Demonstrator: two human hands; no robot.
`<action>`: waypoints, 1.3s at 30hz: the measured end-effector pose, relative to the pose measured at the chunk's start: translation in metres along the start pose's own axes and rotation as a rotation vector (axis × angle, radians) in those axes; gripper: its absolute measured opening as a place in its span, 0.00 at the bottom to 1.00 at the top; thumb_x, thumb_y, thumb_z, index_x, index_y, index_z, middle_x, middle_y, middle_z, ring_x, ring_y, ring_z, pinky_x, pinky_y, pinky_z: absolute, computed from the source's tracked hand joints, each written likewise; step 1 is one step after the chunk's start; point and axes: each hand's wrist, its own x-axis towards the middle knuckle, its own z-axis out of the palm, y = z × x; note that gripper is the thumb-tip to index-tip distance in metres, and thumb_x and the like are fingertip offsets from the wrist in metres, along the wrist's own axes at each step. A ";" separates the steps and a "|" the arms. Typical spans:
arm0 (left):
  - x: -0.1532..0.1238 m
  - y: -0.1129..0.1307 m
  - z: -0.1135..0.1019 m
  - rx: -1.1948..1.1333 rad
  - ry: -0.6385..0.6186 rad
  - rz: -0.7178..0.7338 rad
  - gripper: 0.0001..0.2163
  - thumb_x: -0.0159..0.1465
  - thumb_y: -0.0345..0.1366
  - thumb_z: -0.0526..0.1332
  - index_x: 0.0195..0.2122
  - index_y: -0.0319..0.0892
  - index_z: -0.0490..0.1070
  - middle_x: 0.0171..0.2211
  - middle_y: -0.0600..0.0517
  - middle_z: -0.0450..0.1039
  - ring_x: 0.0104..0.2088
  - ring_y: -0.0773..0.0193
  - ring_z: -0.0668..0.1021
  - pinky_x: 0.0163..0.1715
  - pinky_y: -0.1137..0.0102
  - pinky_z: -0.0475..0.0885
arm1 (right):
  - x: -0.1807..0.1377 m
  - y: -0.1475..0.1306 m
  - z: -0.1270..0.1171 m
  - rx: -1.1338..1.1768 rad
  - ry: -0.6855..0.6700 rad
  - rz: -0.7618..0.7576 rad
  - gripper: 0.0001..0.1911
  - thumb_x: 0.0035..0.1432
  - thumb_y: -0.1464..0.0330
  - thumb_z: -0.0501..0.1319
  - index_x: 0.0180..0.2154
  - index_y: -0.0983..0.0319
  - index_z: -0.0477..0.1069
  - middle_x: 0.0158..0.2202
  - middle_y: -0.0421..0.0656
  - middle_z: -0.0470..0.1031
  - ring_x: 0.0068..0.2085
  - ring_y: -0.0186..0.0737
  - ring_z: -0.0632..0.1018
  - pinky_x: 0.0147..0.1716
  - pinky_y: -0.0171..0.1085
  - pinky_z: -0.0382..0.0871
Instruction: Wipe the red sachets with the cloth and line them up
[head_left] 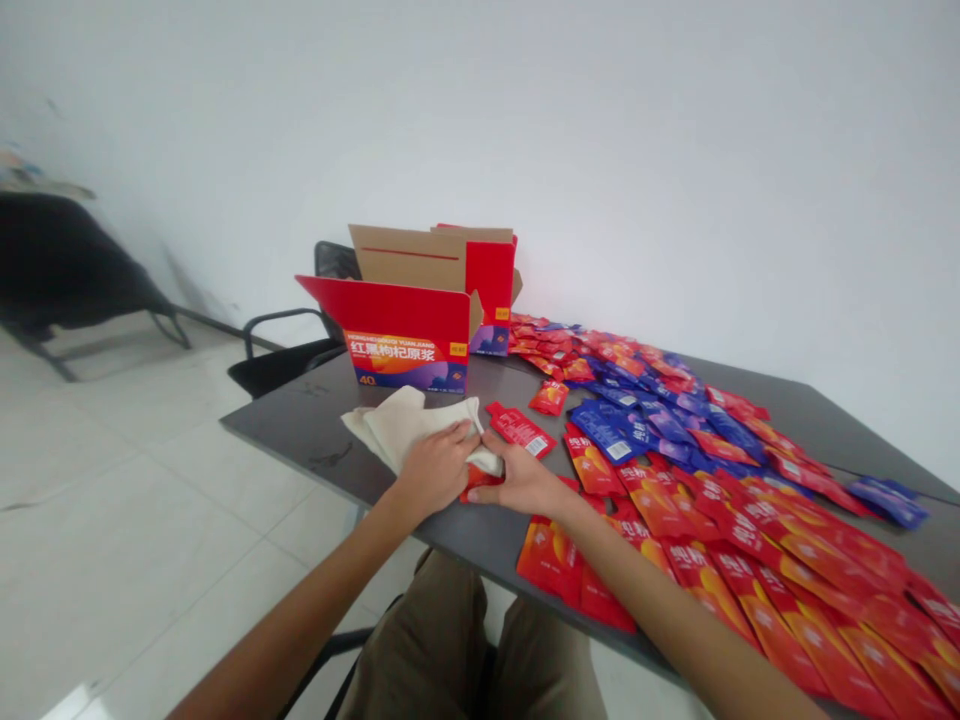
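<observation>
My left hand is closed over a cream cloth, pressing part of it against a red pouch. My right hand grips that red pouch from the other side, its thumb along the lower edge. The cloth lies bunched on the table and spreads left of my hands, with a fold lapping over the pouch. Much of the pouch is hidden by the cloth and my fingers. Just beyond my right hand lie a flat red pouch and a smaller-looking red pouch.
On the dark table, an open red carton stands behind the cloth, with another red carton behind it. Blue pouches and rows of red pouches cover the right side. A black chair stands past the left edge.
</observation>
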 end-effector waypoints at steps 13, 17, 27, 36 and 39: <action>-0.024 0.010 -0.006 -0.058 -0.005 0.123 0.23 0.60 0.25 0.51 0.57 0.40 0.65 0.58 0.46 0.69 0.60 0.61 0.68 0.60 0.65 0.62 | 0.000 0.008 0.000 0.141 -0.095 -0.086 0.28 0.44 0.66 0.70 0.49 0.65 0.70 0.40 0.43 0.75 0.39 0.40 0.75 0.41 0.39 0.70; -0.004 0.006 -0.013 -0.016 -0.061 -0.001 0.20 0.60 0.25 0.51 0.53 0.40 0.69 0.55 0.42 0.72 0.55 0.58 0.74 0.55 0.63 0.69 | 0.000 0.001 -0.005 0.068 -0.083 0.006 0.31 0.43 0.65 0.71 0.51 0.65 0.70 0.36 0.40 0.75 0.33 0.37 0.73 0.36 0.36 0.68; -0.025 0.012 -0.007 -0.027 -0.049 0.056 0.23 0.61 0.26 0.50 0.57 0.39 0.65 0.59 0.45 0.67 0.60 0.62 0.68 0.60 0.67 0.62 | 0.000 0.003 -0.002 0.104 -0.118 -0.013 0.27 0.41 0.66 0.70 0.46 0.64 0.71 0.32 0.38 0.74 0.31 0.36 0.72 0.32 0.34 0.67; -0.026 0.018 -0.005 -0.002 -0.041 0.094 0.23 0.60 0.25 0.51 0.57 0.36 0.65 0.59 0.42 0.67 0.62 0.61 0.66 0.62 0.67 0.59 | 0.002 0.007 0.004 0.206 -0.075 0.008 0.28 0.39 0.66 0.72 0.44 0.64 0.72 0.34 0.39 0.74 0.32 0.36 0.72 0.33 0.36 0.68; -0.026 0.017 -0.006 -0.014 -0.039 0.092 0.23 0.60 0.25 0.51 0.58 0.38 0.65 0.59 0.43 0.67 0.61 0.61 0.67 0.61 0.67 0.60 | 0.002 0.009 0.004 0.197 -0.077 0.005 0.30 0.37 0.67 0.73 0.46 0.64 0.71 0.34 0.38 0.74 0.32 0.36 0.72 0.34 0.36 0.68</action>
